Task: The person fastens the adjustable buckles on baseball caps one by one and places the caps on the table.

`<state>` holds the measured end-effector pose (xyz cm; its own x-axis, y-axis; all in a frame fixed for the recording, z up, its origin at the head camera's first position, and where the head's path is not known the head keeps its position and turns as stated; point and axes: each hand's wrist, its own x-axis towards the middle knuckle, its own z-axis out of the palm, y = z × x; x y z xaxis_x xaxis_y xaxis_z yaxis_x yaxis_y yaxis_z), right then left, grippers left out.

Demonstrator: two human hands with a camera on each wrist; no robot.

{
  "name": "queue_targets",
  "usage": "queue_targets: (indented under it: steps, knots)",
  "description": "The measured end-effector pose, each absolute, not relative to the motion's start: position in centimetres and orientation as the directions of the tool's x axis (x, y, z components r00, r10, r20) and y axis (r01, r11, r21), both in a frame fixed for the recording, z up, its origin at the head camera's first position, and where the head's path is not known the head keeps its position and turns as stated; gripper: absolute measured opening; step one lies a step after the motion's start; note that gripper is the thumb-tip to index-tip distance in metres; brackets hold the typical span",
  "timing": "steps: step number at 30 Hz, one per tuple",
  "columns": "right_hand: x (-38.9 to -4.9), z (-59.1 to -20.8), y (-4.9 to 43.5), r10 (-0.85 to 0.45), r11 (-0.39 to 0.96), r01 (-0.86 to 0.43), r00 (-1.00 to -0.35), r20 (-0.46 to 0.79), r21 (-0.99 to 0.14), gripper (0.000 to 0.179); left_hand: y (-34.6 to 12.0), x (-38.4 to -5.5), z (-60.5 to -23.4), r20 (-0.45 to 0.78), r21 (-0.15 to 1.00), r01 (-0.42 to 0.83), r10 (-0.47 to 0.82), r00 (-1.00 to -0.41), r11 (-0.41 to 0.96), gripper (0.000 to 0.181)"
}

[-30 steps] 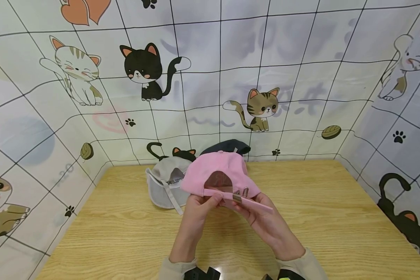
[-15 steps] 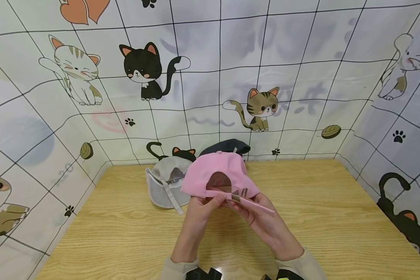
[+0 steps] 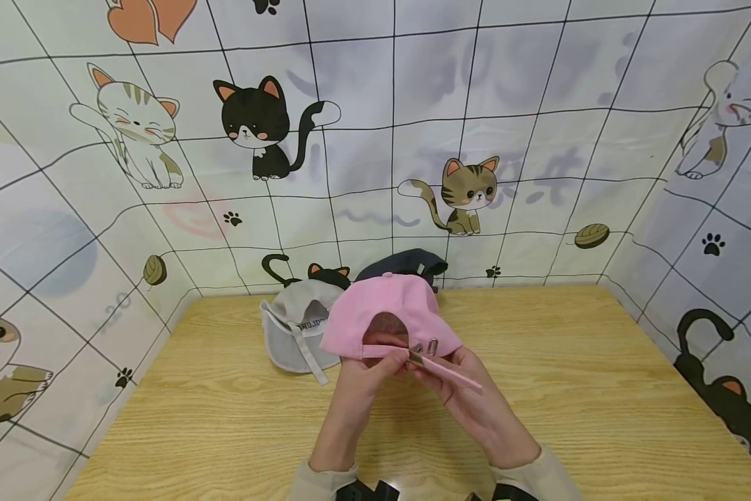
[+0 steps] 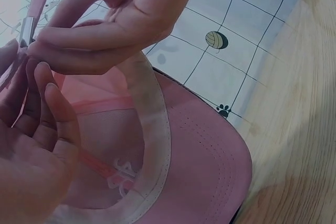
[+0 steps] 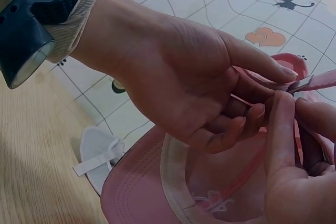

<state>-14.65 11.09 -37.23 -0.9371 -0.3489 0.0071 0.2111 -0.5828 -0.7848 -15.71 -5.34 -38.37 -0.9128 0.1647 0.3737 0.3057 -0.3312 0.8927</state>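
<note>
Both hands hold a pink baseball cap [image 3: 381, 306] over the table, its back opening facing me. My left hand [image 3: 362, 386] has its thumb on the left part of the back strap [image 3: 453, 376]. My right hand [image 3: 478, 403] pinches at the metal buckle [image 3: 415, 358], and the strap's loose end sticks out to the lower right. In the left wrist view the right hand [image 4: 126, 19] and left hand [image 4: 42, 150] meet at the strap, with the cap's inside and brim [image 4: 202, 153] behind. In the right wrist view the left hand's fingertips [image 5: 286, 73] press at the buckle [image 5: 301, 84].
A grey cap [image 3: 294, 341] with a dangling strap lies on the wooden table [image 3: 538, 348], left of the pink cap. Behind stands a dark navy cap [image 3: 400, 263], partly hidden, against a cat-print cloth backdrop [image 3: 375, 153].
The pink cap has sunk slightly and shifted a little left. The strap's loose end points lower, and the left thumb has slid right toward the buckle.
</note>
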Motion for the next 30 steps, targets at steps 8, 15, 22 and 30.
queue_targets:
  steps: [8, 15, 22, 30]
  knots:
    - [-14.61, -37.34, 10.83, -0.321, -0.558, 0.185, -0.947, 0.005, -0.809, 0.043, -5.08, -15.62, -38.52, 0.37, 0.891, 0.304, 0.152, -0.916, -0.338, 0.03]
    - [-14.69, -37.5, 10.85, -0.341, -0.558, 0.136, -0.937, 0.076, -0.819, 0.035, -5.03, -15.48, -38.35, 0.343, 0.899, 0.289, 0.119, -0.932, -0.328, 0.033]
    - [-14.71, -37.63, 10.9, -0.341, -0.557, 0.094, -0.932, 0.124, -0.825, 0.025, -5.15, -15.41, -38.29, 0.349, 0.9, 0.302, 0.107, -0.931, -0.315, 0.041]
    - [-14.72, -37.52, 10.8, -0.341, -0.518, 0.088, -0.934, 0.111, -0.851, 0.03, -5.06, -15.38, -38.23, 0.362, 0.894, 0.324, 0.074, -0.929, -0.311, 0.045]
